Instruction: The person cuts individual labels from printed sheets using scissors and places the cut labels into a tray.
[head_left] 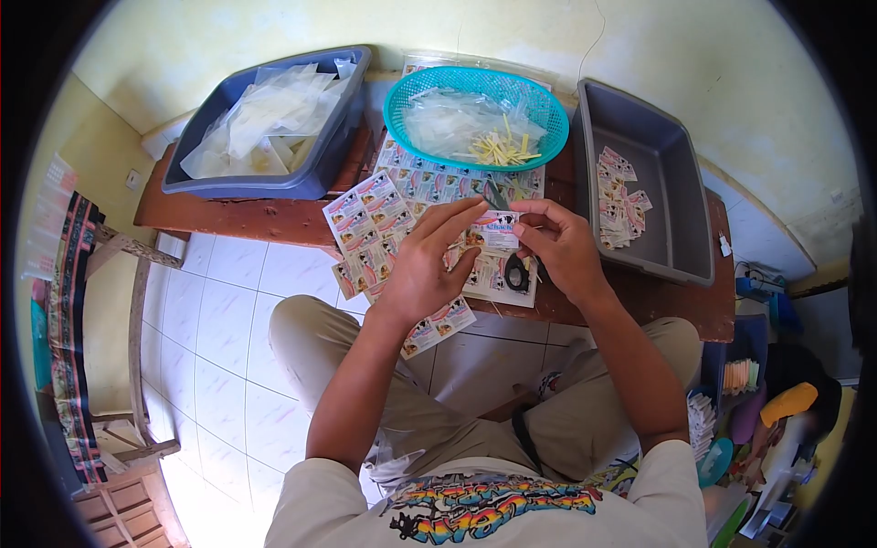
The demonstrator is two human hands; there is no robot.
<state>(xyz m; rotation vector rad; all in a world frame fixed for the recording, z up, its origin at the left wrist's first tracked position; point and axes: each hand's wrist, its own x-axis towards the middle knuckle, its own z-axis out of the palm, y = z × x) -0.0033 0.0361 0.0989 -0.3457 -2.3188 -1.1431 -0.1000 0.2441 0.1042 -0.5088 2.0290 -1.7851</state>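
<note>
Between my hands is a small printed label (499, 232) with blue and red lettering and a cow picture. My right hand (565, 247) pinches its right edge between thumb and fingers. On the other side, my left hand (427, 254) has its fingers stretched out and its thumb apart; the fingertips are close to the label's upper left corner, and I cannot tell whether they touch it. Beneath the hands lie printed label sheets (370, 216) that overhang the bench's front edge. A black roll of tape (517, 273) rests just below the label.
A teal basket (395, 114) holds clear plastic bags and pale yellow strips (504, 149). Left of it, a grey-blue tub (320, 183) is heaped with plastic bags. At the right, a grey tray (671, 183) contains several finished-looking printed packets (621, 205). All stand on a red-brown wooden bench (247, 212).
</note>
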